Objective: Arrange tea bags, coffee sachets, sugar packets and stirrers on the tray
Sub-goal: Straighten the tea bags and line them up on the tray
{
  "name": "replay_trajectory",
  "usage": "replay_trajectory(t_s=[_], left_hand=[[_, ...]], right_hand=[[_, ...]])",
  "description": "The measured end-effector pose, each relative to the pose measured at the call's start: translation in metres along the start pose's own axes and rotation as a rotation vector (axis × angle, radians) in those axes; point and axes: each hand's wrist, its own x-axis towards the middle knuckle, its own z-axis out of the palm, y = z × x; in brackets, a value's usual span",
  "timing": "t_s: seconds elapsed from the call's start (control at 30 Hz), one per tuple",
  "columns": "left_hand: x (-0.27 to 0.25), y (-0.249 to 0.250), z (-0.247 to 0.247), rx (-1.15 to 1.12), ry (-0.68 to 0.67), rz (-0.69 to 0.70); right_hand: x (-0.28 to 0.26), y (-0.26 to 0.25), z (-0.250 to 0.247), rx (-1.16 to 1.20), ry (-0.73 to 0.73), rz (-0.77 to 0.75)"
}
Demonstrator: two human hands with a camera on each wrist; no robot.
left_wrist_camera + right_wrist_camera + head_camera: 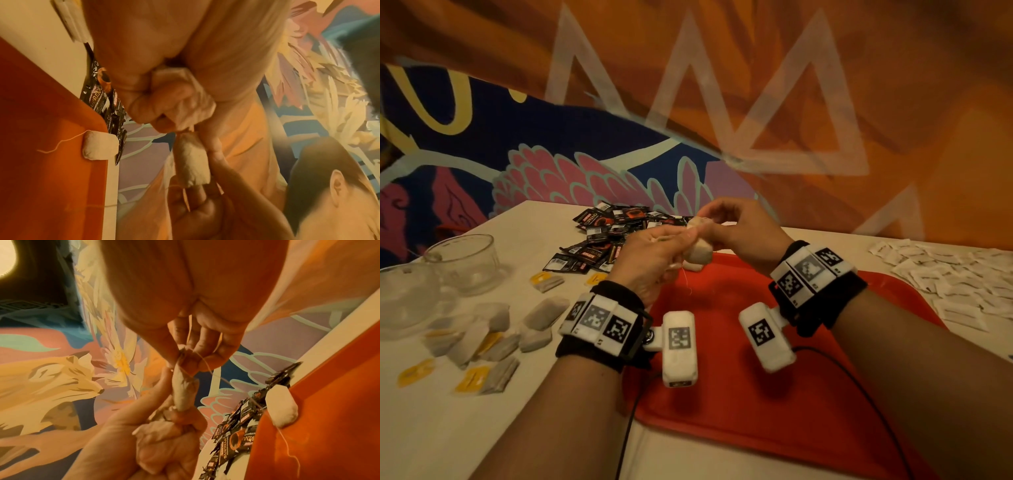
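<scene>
Mostly tangle risk. Head view: left hand and right hand both pinch a tea bag above the far edge of the red tray; pulling apart could tear it. Left wrist view: left grip clutches crumpled paper, bag hangs below, long axis toward right fingers. Right wrist view: string loops past the right grip, may snag; a placed bag sits on the tray.

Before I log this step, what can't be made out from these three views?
- Stirrers: none identifiable in any view.
- Left hand: its grip bunches tea bag paper; how many bags is hidden by the fingers.
- Sugar packets: head view, print too small, pile cut off by the right edge.
- Tray: near corner hidden by the forearms.
- Right hand: the tea bag covers part of its pinch.
</scene>
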Motion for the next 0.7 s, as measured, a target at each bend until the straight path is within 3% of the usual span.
replay_trajectory(t_s=[0.2,0.37,0.6,0.7], left_hand=[[0.0,0.003,0.0,-0.109,0.147,0.002],[0.005,0.0,-0.002,-0.136,0.303,0.018],[0.008,-0.002,-0.008,-0.199,0.296,-0.035],[0.01,-0.004,-0.01,-0.214,0.295,-0.034]], right_hand=[[-0.011,0.006,0.004,-0.021,-0.143,0.191],[0.005,0.018,0.004,0.036,-0.035,0.357],[0.036,0.051,-0.011,-0.596,-0.04,0.644],[0.036,0.053,-0.011,-0.518,-0.066,0.672]])
